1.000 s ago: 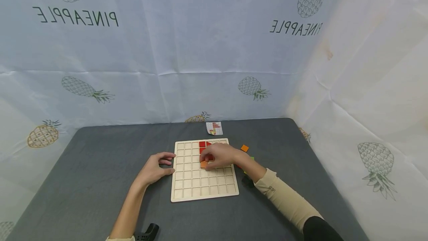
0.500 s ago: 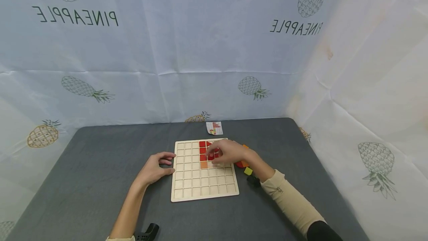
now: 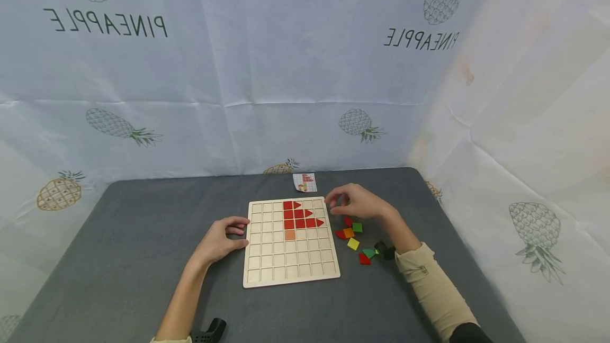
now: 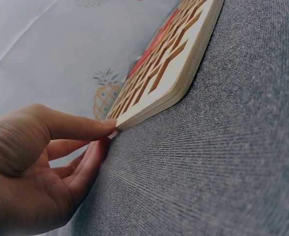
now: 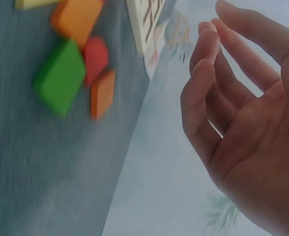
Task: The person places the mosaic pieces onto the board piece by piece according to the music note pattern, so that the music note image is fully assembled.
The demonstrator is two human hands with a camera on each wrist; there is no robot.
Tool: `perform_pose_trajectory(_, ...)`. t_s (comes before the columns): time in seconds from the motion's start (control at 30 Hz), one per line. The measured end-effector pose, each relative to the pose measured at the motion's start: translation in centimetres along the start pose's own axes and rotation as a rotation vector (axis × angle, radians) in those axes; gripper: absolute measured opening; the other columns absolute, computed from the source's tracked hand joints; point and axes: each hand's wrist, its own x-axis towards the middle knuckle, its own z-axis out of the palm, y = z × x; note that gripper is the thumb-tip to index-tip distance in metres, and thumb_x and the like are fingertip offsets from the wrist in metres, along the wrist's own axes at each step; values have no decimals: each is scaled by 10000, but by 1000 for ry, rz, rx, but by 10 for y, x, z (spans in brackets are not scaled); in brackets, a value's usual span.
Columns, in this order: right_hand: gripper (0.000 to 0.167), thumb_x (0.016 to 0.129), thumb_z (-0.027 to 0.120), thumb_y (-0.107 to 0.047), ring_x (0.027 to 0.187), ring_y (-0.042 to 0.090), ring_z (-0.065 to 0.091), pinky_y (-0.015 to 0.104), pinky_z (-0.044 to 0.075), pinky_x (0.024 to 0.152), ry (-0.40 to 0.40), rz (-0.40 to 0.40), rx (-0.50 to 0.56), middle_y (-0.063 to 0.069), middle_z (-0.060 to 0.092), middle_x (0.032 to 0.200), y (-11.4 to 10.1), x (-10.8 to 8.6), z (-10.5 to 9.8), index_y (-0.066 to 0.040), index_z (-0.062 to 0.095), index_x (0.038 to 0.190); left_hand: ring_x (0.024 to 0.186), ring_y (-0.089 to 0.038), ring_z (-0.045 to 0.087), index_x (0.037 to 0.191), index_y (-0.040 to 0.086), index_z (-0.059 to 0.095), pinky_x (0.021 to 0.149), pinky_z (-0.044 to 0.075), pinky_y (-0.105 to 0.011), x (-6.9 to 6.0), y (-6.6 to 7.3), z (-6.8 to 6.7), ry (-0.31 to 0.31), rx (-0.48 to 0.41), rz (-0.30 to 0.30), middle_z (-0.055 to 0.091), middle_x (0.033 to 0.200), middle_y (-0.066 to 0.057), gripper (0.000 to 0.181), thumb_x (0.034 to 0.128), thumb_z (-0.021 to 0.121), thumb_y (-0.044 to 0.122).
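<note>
A pale wooden grid board (image 3: 267, 261) lies on the dark grey table. Along its upper middle run three rows of red tiles (image 3: 300, 223), each ending in a pointed tile at the right. One orange square tile (image 3: 290, 235) sits in a cell below them. My left hand (image 3: 220, 238) touches the board's left edge with thumb and fingertips, as the left wrist view also shows. Past the board's upper right corner hovers my right hand (image 3: 356, 201), fingers bent loosely with nothing between them; in the right wrist view the palm (image 5: 262, 142) is bare.
Right of the board lie loose tiles: a green square (image 3: 357, 227), an orange one (image 3: 349, 232), a yellow one (image 3: 353, 244) and several red and green pieces. A printed pattern card (image 3: 305, 182) lies behind the board. A pineapple-print cloth (image 3: 267, 68) hangs behind the table.
My right hand has moved off the orange tile on the board, up and to the right, uncovering the red rows and the loose tiles. My left hand stays at the board's edge.
</note>
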Motion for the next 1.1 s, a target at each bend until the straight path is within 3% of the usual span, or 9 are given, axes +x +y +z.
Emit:
perform_pose_trajectory(0.13,317,1018,762,-123,797,425,729,294,593,693,42,33,19,175,762,1115,12,-8,-11,42,731,1287,1169,-349,707,1393,-33,677,911,583,-401,0,0,0,-2,-5,-3,690,1320,-242,543,882,857,3)
perform_pose_trajectory(0.2,312,1010,766,-105,791,426,728,292,597,695,45,45,14,199,755,1132,18,-11,-14,45,732,1282,1170,-349,705,1395,-34,676,911,583,-401,0,0,0,-3,-4,-1,688,1322,-243,543,884,855,2)
perform_pose_trajectory(0.67,356,954,814,-100,683,107,608,261,521,641,-12,154,-3,239,738,1234,60,-14,-19,17,748,1284,1176,-350,703,1398,-23,677,907,584,-375,1,-2,0,-5,-3,-4,684,1328,-241,544,884,855,7)
perform_pose_trajectory(1.1,357,944,833,-131,692,99,601,261,527,657,-18,162,-13,192,731,1188,66,-9,-17,-10,763,1273,1172,-351,701,1400,-30,671,909,584,-383,1,-1,0,-4,1,-7,683,1321,-245,547,886,855,10)
